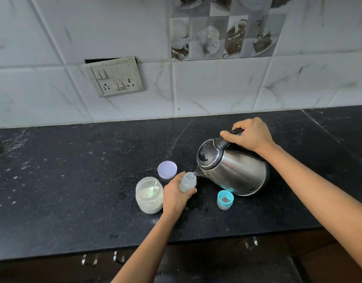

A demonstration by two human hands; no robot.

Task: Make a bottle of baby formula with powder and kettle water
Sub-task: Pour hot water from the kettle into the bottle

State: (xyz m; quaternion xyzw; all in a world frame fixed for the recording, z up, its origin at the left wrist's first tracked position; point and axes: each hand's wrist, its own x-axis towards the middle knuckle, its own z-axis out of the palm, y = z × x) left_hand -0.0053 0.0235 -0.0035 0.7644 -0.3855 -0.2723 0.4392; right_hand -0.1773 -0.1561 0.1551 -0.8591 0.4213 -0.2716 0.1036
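The left hand (pixel 175 196) has its fingers (pixel 189 192) curled round the small clear plastic baby bottle (pixel 187 181), low over the black stone surface (pixel 73 180). From three o'clock, the right hand (pixel 251 134) grips the tilted stainless steel kettle (pixel 235 170) by its handle, spout meeting the bottle's mouth.

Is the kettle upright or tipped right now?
Tipped. The right hand holds the kettle by its handle, spout lowered to the mouth of the bottle held by the left hand.

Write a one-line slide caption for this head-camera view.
Right hand tips the steel kettle, spout at the baby bottle held in the left hand, beside an open powder jar.
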